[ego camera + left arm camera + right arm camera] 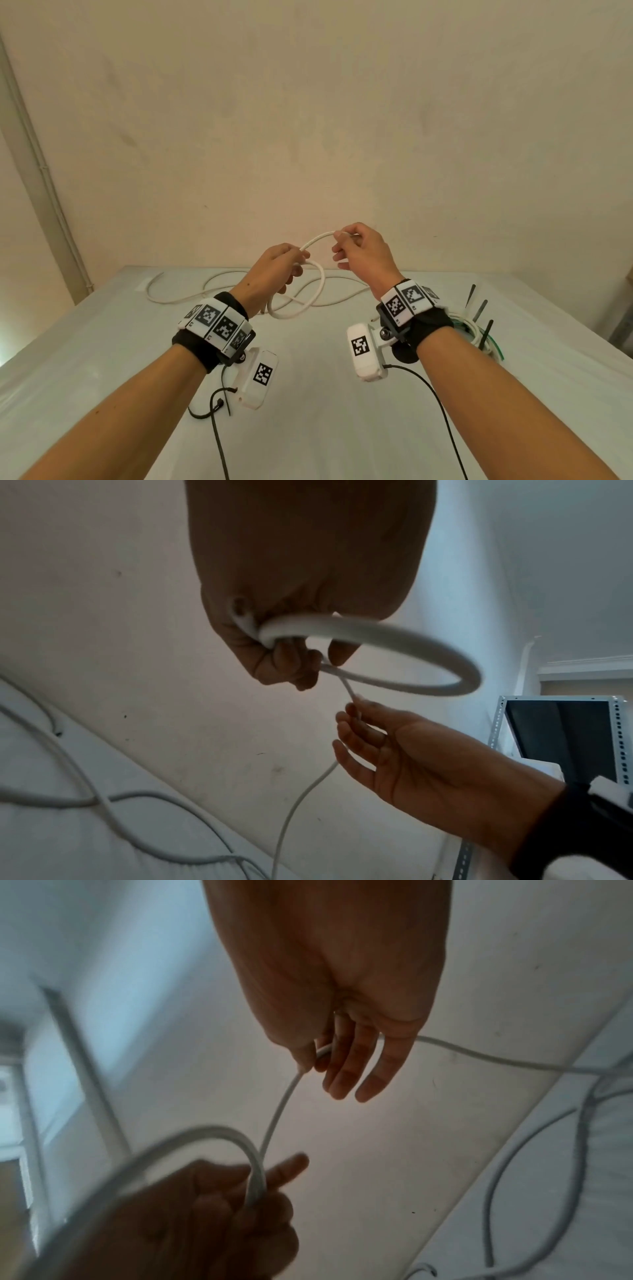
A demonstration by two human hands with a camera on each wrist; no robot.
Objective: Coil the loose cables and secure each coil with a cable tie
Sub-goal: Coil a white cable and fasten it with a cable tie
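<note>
A long white cable (318, 291) lies in loose curves on the white table (102, 359), and part of it is lifted. My left hand (281, 263) is raised above the table and grips a hanging loop of the white cable (377, 634) in its curled fingers. My right hand (356, 246), a little higher and to the right, pinches the cable (284, 1096) between thumb and forefinger, the other fingers held straight. A short arc of cable spans the two hands. Several black cable ties (479, 308) lie at the right of the table.
A coiled white cable with a green strand (479, 334) sits at the table's right edge beside the ties. Another black tie (219, 402) lies under my left wrist. A wall (308, 137) stands close behind the table, and a metal rack (561, 739) stands to the right.
</note>
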